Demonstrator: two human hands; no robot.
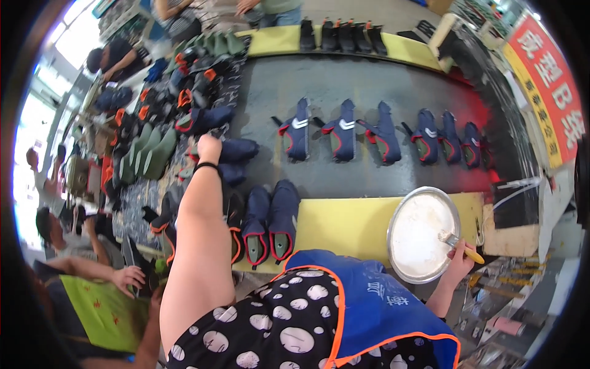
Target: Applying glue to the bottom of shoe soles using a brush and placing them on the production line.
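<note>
My left arm is stretched out to the left, and my left hand (209, 147) is closed at the heel end of a navy shoe (239, 149) whose toe points right. Another navy shoe (232, 174) lies just nearer, partly behind my wrist. At the right, my right hand (456, 263) grips a brush (472, 253) by its yellow handle. The brush head rests in white paste inside a round metal bowl (390, 246). Two navy shoes with red trim, a left one (256, 218) and a right one (283, 215), stand side by side between my arms, green lasts inside.
Several navy shoes, such as this one (296, 135), stand in a row on a dark conveyor belt (270, 80). Yellow ledges run along its near side (344, 221) and far side (270, 42); black shoes (347, 37) stand on the far one. Co-workers, one in a yellow-green apron (98, 313), are at the left.
</note>
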